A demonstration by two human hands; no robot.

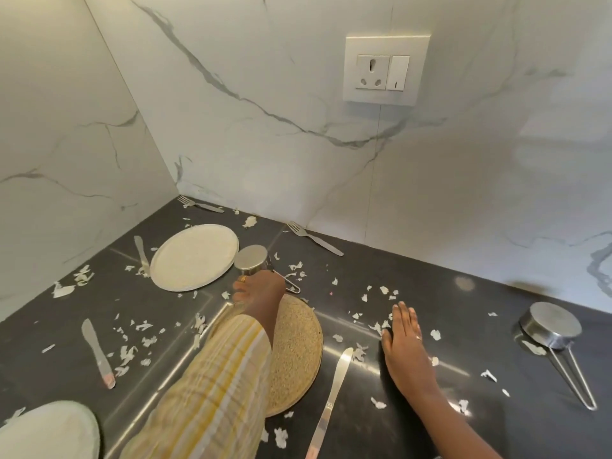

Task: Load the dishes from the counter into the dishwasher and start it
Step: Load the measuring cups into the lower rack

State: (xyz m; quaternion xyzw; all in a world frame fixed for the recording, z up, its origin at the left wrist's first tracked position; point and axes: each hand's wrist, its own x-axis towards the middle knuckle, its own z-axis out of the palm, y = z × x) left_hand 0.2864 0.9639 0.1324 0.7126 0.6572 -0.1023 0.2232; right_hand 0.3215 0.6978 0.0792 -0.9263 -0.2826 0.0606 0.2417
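On the dark counter (pixel 430 293) my left hand (pixel 258 289), in a yellow striped sleeve, curls its fingers at the base of a small steel cup (pixel 250 260) with a wire handle. My right hand (pixel 402 332) rests flat on the counter, fingers straight. A white plate (pixel 195 256) lies left of the cup, and another plate (pixel 49 432) sits at the bottom left corner. A second steel cup (pixel 549 326) with a long wire handle lies at the right. Table knives (pixel 97 352) (pixel 331 392) (pixel 142 256) and forks (pixel 200 205) (pixel 314 238) are scattered about. No dishwasher is in view.
A round cork mat (pixel 298 352) lies under my left forearm. Torn white scraps (pixel 132 346) litter the counter. Marble walls meet in a corner at the back left, and a white socket plate (pixel 385 69) is on the back wall.
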